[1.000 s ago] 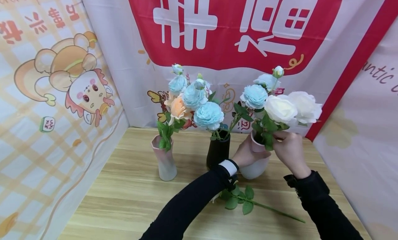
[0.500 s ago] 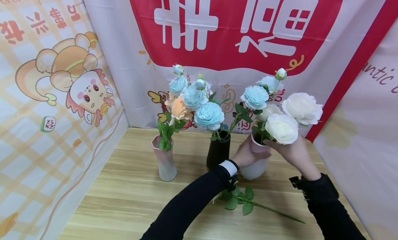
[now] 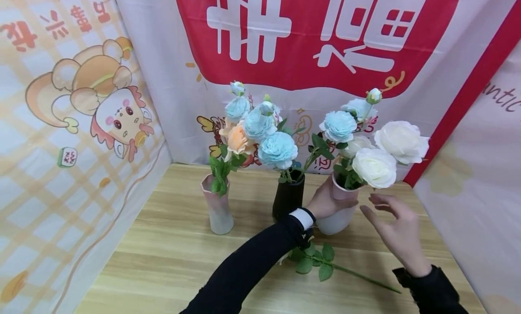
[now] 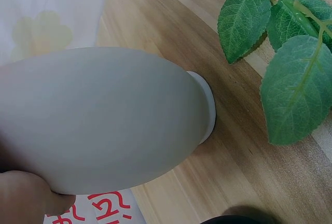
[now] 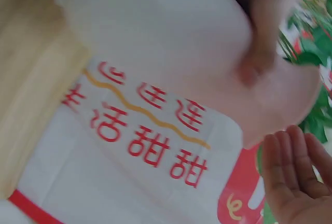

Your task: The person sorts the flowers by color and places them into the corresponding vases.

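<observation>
My left hand grips the neck of a pink-and-white vase, which stands on the table at the right. White roses and light blue flowers fill that vase. The left wrist view shows the vase's pale rounded body and its foot on the wood. My right hand hangs to the right of the vase, apart from it, fingers loosely bent and holding nothing. In front of the vase lies a leafy flower stem; its left end is hidden behind my left forearm.
A black vase with blue flowers stands left of the held one. Farther left is a pink-to-grey vase with peach and blue blooms. Printed cloth hangs behind and at both sides of the wooden table.
My right hand has let go at the white roses and moved down and right, away from the vase. One white rose sits lower than a second ago. My left hand keeps its grip.
</observation>
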A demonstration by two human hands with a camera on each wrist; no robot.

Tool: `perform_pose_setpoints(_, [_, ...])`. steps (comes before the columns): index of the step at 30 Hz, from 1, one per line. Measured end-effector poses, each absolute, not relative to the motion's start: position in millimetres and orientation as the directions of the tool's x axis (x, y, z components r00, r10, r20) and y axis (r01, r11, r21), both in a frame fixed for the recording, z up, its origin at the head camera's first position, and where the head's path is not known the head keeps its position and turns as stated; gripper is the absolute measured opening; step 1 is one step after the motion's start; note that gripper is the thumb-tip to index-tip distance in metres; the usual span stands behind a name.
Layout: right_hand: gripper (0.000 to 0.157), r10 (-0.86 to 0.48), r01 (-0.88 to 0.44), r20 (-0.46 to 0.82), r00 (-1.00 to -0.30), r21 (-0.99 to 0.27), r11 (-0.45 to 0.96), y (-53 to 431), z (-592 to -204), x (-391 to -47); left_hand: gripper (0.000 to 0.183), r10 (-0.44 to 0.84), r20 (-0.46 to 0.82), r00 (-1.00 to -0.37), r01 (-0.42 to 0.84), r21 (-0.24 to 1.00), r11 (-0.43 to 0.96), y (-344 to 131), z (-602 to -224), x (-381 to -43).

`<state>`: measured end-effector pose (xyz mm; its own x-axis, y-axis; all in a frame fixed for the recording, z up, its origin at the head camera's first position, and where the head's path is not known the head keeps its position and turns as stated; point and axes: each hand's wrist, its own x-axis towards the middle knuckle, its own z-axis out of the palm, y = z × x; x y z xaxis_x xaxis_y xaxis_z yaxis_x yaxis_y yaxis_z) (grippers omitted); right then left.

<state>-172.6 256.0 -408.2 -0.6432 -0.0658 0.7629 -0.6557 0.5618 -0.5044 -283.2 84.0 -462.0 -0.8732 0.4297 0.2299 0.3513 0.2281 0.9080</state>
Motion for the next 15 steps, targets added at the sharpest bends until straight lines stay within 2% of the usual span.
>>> perform_pose_setpoints(3, [0.035,-0.106,-0.685,0.794,-0.598,-0.439,0.581,257.2,-422.0,-166.6,0.095,0.436,0.251,-0.864,0.374,0.9,0.223,84.8,-459.7,-284.7])
perform_pose_setpoints(6, [0.031,-0.229,-0.704,0.74,-0.632,-0.425,0.569,256.7,-434.5,-163.4,0.094,0.424,0.264,-0.866,0.38,0.899,0.216,84.5,-459.0,-285.6])
perform_pose_setpoints(11, [0.024,-0.517,-0.73,0.519,-0.681,-0.434,0.527,249.7,-453.4,-156.9,0.094,0.397,0.232,-0.888,0.341,0.911,0.23,85.6,-461.3,-284.2])
perform_pose_setpoints(15, [0.016,-0.628,-0.72,0.357,-0.691,-0.407,0.561,243.4,-466.2,-152.1,0.094,0.388,0.223,-0.894,0.332,0.912,0.242,86.8,-463.4,-283.3])
